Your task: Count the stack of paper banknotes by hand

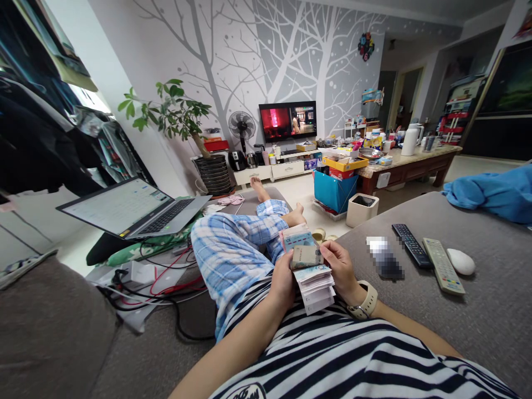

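My left hand (283,280) is closed around a stack of banknotes (315,285), folded so that one end fans downward over my striped shirt and pinkish and blue notes stick out at the top. Across the middle of the stack lies a brownish-green banknote (306,257). At its right end, my right hand (338,266) pinches this note between thumb and fingers. A pale watch (366,301) is on my right wrist. Both hands are close together above my lap. The palm side of the left hand is hidden.
On the sofa at right lie a blurred-out phone-like object (384,257), a black remote (411,245), a beige remote (444,266) and a white mouse-shaped object (460,261). An open laptop (166,217) rests at left on a green cushion (145,244), with tangled cables (174,293) below.
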Tool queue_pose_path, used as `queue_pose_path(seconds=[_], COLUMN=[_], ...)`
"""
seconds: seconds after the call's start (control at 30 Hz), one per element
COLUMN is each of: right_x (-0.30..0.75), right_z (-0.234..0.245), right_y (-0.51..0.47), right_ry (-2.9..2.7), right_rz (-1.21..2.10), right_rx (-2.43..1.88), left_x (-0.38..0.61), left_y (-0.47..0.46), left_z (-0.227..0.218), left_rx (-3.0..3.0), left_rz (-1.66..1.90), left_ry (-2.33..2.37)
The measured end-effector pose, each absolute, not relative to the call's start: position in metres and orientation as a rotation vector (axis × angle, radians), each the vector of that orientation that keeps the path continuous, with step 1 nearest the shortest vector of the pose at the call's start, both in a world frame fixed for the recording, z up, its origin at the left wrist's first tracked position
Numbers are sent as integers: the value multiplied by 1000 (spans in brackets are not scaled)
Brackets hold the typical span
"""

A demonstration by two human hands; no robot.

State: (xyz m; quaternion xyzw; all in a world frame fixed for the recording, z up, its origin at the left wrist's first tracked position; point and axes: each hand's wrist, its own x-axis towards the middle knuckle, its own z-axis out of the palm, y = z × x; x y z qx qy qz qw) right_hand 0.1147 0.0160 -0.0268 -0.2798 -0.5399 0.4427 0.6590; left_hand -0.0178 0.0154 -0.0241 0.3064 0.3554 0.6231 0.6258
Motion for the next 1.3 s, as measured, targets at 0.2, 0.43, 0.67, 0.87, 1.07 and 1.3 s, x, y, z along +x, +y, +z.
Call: queue_pose_path(seconds=[0.2,0.43,0.67,0.87,1.07,1.3], right_x=[114,114,115,113,115,115], right_z=[-28,-27,-30,-29,-31,-30], right_y=[15,15,24,27,28,27], right_ry=[-1189,-1177,-1107,-1112,-1164,-1172], right_rz=[1058,1043,1016,1035,1071,1035], right_rx=[-568,-565,-697,-774,-783,-793], left_x=[-20,-20,-19,-19,-19,-19], left_y=[15,15,9,8,9,11], left_z=[-27,-26,-20,-18,-18,-19], left_rx=[676,664,728,741,743,718], left_rz=[1428,1442,1436,1436,1429,1457], left_ry=[824,815,810,846,841,877])
